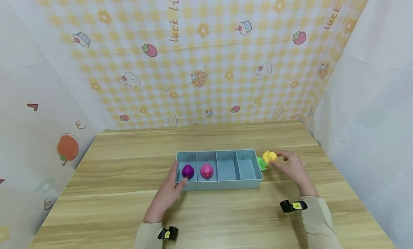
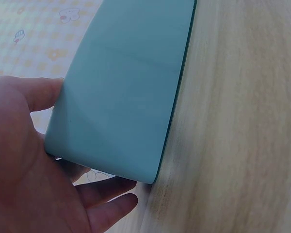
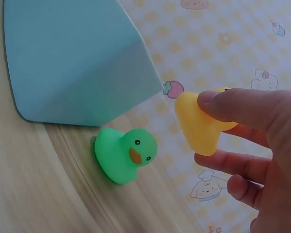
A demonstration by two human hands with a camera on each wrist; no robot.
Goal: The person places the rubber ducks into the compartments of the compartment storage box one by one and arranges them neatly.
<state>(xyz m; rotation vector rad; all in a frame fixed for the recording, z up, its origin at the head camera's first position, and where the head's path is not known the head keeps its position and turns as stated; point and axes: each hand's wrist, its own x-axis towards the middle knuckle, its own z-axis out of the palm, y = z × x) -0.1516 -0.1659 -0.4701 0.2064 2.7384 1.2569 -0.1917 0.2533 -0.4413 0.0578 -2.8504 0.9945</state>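
A blue-grey box (image 1: 222, 185) with a row of compartments stands on the table. A purple rubber duck (image 1: 188, 171) sits in its leftmost compartment, a pink rubber duck (image 1: 207, 171) in the one beside it. My left hand (image 1: 167, 194) grips the box's left end, thumb (image 2: 43, 93) at the front rim and fingers along the end wall. Between the thumb and fingers of my right hand (image 1: 292, 168) is a yellow rubber duck (image 3: 196, 124), held above the table past the box's right end. Below it a green rubber duck (image 3: 121, 155) stands on the table close to that end.
The wooden table (image 1: 219, 216) runs back to a yellow checked cloth (image 1: 200, 55). White cloth walls (image 1: 374, 109) flank it on both sides. The two right-hand compartments of the box hold no ducks.
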